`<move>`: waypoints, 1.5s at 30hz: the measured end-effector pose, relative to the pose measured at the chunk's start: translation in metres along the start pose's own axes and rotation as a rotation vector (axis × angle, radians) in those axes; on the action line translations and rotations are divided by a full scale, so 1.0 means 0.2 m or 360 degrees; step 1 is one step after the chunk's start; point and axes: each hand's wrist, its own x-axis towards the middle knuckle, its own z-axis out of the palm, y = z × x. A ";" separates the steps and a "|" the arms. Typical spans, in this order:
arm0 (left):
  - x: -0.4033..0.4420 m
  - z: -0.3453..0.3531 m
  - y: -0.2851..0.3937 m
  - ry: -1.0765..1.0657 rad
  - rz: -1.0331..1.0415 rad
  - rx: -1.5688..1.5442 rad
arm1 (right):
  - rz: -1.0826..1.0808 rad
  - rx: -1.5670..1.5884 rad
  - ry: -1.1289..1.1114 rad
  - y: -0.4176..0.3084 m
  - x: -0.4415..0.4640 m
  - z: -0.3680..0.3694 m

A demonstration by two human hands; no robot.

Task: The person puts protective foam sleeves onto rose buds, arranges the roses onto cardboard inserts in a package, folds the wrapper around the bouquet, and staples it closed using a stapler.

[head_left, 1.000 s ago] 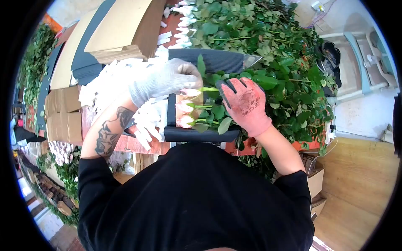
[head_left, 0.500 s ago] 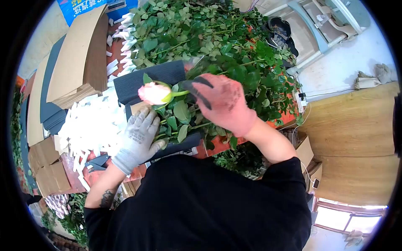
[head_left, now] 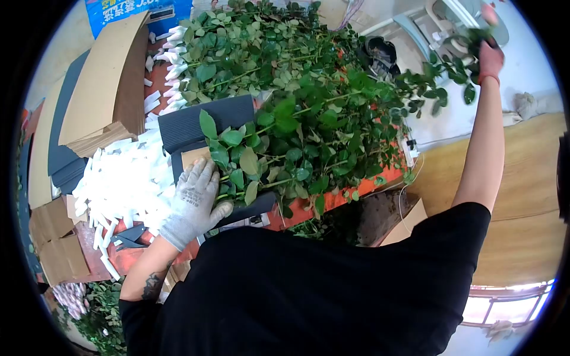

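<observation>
My left hand [head_left: 195, 199], in a grey glove, lies flat with its fingers spread over the flower-head end of some roses, beside a piece of brown cardboard [head_left: 195, 155]. The rose heads under it are hidden. Leafy stems [head_left: 267, 160] run rightward from it. Behind is a black corrugated sheet [head_left: 206, 121]. My right hand [head_left: 490, 59], in a red and black glove, is raised at the far upper right, closed round a leafy rose [head_left: 457, 70]. A blurred pink bloom [head_left: 489, 15] shows above that hand.
White paper pieces [head_left: 127, 184] are heaped left of my left hand. Stacked cardboard sheets [head_left: 107, 83] stand behind them. Many leafy roses [head_left: 255, 53] cover the back of the red table [head_left: 279, 221]. A pale chair frame [head_left: 415, 35] stands upper right, near a dark bag [head_left: 380, 56].
My right hand has swung from the stems to the far upper right with the rose. My left hand has moved down onto the flower-head end, fingers now spread. The view has turned.
</observation>
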 end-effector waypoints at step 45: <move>-0.21 0.09 0.06 0.0310 -0.0212 -0.0266 | -0.2247 0.0985 -0.1186 -1.47 -2.33 0.01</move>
